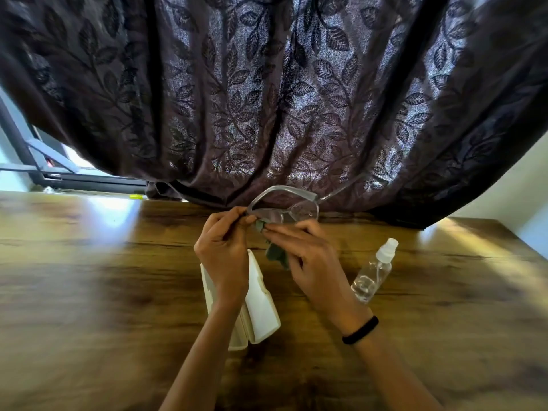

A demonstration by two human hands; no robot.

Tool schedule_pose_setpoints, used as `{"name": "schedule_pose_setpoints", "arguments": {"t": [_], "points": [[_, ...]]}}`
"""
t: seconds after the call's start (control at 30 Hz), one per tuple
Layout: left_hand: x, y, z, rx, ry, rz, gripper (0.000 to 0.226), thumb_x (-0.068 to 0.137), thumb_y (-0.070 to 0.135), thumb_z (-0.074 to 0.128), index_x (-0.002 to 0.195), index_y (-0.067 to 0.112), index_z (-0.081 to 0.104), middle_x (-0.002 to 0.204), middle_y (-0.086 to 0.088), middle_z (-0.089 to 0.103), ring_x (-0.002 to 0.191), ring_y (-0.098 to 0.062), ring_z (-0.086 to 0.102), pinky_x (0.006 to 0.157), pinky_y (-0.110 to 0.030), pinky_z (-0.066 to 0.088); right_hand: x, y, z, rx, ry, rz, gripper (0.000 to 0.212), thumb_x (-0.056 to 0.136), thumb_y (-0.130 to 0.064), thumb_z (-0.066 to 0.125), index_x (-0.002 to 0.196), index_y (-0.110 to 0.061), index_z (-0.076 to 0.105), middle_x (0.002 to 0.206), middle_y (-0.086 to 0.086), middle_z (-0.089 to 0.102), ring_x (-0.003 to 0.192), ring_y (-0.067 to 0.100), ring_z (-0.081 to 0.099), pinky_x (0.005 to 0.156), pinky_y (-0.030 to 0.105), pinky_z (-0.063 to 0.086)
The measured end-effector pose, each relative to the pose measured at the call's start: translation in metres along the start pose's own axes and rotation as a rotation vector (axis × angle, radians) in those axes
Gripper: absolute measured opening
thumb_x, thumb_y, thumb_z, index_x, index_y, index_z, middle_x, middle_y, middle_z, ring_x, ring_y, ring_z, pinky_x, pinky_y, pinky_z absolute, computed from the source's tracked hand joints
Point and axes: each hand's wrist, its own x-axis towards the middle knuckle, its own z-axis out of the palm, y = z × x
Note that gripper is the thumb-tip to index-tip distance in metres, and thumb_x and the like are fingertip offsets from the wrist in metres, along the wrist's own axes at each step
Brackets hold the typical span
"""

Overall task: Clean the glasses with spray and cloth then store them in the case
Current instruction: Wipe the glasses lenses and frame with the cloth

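The glasses [301, 210] are held up in the air over the far middle of the table [89, 277], clear-framed, with their arms unfolded and pointing away toward the curtain [267, 84]. They look light and fairly stiff, but the lenses are slick and mark easily and the hinges are the weak spot, so the rim and the frame's end are the places to grip, not the glass and not the thin arms.

The left hand [224, 250] does just that: its fingers [237, 213] pinch the left end of the frame. The right hand [308, 256] presses a small green cloth [274, 253] to the left lens, its fingers [281, 229] curled round the cloth, the loose end hanging soft below. Whether the thumb backs the lens from behind is hard to make out through the blur.

Below the left wrist the white case [261, 310] lies open on the table, near side. Just right of the right hand stands a clear spray bottle [372, 271] with a white cap, leaning in this wide view, apart from both hands. A black band [360, 330] circles the right wrist. Wiping looks to be the step in hand; storing is not yet begun
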Motion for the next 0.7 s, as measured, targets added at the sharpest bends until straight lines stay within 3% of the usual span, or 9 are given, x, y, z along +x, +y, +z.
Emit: {"name": "schedule_pose_setpoints", "arguments": {"t": [0.1, 0.2, 0.37, 0.47, 0.6, 0.7], "points": [[0.001, 0.0, 0.0, -0.003, -0.005, -0.003, 0.028, 0.074, -0.008, 0.067, 0.096, 0.009, 0.065, 0.08, 0.008, 0.061, 0.074, 0.007, 0.061, 0.068, -0.007, 0.047, -0.003, 0.002, -0.003, -0.054, 0.065, 0.024, 0.043, 0.076, 0.012, 0.061, 0.114, -0.008, 0.062, 0.116, 0.004, 0.065, 0.09, 0.024, 0.054, 0.068, 0.032, 0.054], [0.001, -0.002, 0.001, -0.008, -0.037, -0.013, 0.027, 0.073, -0.008, 0.068, 0.096, 0.006, 0.066, 0.081, 0.008, 0.062, 0.075, 0.006, 0.062, 0.069, -0.008, 0.048, 0.0, 0.001, -0.003, -0.142, 0.057, 0.046, 0.042, 0.076, 0.012, 0.06, 0.115, -0.005, 0.061, 0.117, 0.006, 0.065, 0.089, 0.024, 0.052, 0.067, 0.033, 0.054], [-0.001, 0.001, 0.002, -0.025, -0.076, -0.028, 0.028, 0.073, -0.006, 0.068, 0.095, 0.011, 0.066, 0.081, 0.008, 0.063, 0.076, 0.004, 0.062, 0.07, -0.009, 0.049, 0.007, 0.003, -0.001, -0.145, 0.012, 0.112, 0.045, 0.08, 0.011, 0.055, 0.122, -0.005, 0.055, 0.128, 0.007, 0.058, 0.093, 0.022, 0.047, 0.078, 0.027, 0.048], [-0.001, 0.002, 0.002, -0.013, -0.052, -0.017, 0.03, 0.073, -0.006, 0.068, 0.098, 0.012, 0.064, 0.082, 0.009, 0.062, 0.075, 0.006, 0.061, 0.069, -0.008, 0.048, 0.008, -0.001, 0.003, -0.096, -0.018, 0.09, 0.048, 0.082, 0.012, 0.052, 0.126, -0.008, 0.052, 0.132, 0.005, 0.054, 0.091, 0.022, 0.047, 0.078, 0.021, 0.042], [0.0, 0.002, 0.002, 0.014, -0.021, -0.004, 0.03, 0.074, -0.008, 0.067, 0.098, 0.011, 0.064, 0.081, 0.01, 0.061, 0.075, 0.008, 0.06, 0.069, -0.006, 0.047, 0.007, -0.006, 0.005, 0.053, -0.043, 0.082, 0.048, 0.084, 0.009, 0.048, 0.127, -0.013, 0.05, 0.133, -0.001, 0.052, 0.093, 0.008, 0.037, 0.08, 0.008, 0.037], [0.003, 0.001, -0.001, 0.032, 0.008, -0.025, 0.029, 0.074, -0.007, 0.068, 0.098, 0.009, 0.065, 0.081, 0.011, 0.061, 0.075, 0.009, 0.06, 0.069, -0.006, 0.046, 0.004, -0.007, 0.003, 0.047, -0.063, 0.075, 0.047, 0.083, 0.009, 0.05, 0.124, -0.013, 0.054, 0.128, -0.001, 0.057, 0.097, 0.009, 0.04, 0.08, 0.007, 0.036]]}}
